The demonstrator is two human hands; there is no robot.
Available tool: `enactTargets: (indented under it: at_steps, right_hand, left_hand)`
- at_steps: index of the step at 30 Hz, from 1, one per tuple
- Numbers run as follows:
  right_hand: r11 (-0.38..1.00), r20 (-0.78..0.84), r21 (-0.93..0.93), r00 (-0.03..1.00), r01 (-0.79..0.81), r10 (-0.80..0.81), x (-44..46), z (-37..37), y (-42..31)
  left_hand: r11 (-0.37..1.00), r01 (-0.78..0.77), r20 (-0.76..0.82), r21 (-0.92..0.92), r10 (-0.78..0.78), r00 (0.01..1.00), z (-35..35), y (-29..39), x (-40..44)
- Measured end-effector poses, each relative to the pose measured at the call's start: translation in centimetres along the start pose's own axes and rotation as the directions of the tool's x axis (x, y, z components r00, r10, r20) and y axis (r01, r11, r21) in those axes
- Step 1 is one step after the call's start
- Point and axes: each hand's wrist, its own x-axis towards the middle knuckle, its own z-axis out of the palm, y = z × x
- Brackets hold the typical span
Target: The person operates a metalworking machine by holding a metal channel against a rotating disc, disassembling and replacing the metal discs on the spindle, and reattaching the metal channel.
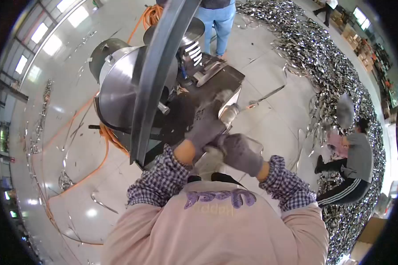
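Observation:
Both hands wear grey work gloves and meet in front of my body at the near right edge of a dark work table (177, 117). My left hand (205, 126) reaches over the table edge, its fingers blurred, beside a shiny metal cylindrical piece (229, 113). My right hand (239, 152) is closed just below it, around something I cannot make out. A large round metal disc (121, 88) stands at the left of the table, behind a slanted grey steel beam (157, 75).
A large heap of shiny metal strips (323, 57) spreads along the right. One person (356, 154) sits beside it; another person (216, 22) stands behind the table. Orange hoses (106, 150) and loose strips lie on the floor at left.

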Motion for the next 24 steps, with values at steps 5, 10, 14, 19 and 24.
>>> enactTargets:
  at_steps: [5,10,14,19,24]
  right_hand:
    - [0.907,-0.522,-0.350,0.756,0.233,-0.395,-0.7,-1.5,3.0]
    - [0.852,-0.414,-0.458,0.787,0.254,-0.458,0.0,-1.6,5.6]
    - [0.673,-0.264,-0.562,0.667,0.480,-0.697,-1.9,-0.2,6.2]
    - [0.857,-0.492,0.314,0.842,0.409,-0.221,1.2,-1.1,9.6]
    - [0.471,-0.386,0.812,0.923,0.345,-0.011,9.4,-4.1,14.8]
  left_hand:
    - [0.727,-0.214,0.062,0.653,0.230,0.971,2.4,0.1,3.8]
    - [0.816,-0.224,0.323,0.533,0.048,0.945,7.1,-3.8,4.0]
    - [0.779,-0.356,0.211,0.516,0.286,0.935,9.3,-3.0,2.8]
    - [0.910,-0.327,-0.005,0.255,0.339,0.941,5.2,-8.1,2.8]
    - [0.893,0.364,-0.102,-0.264,-0.401,0.911,1.1,-3.2,-0.9]
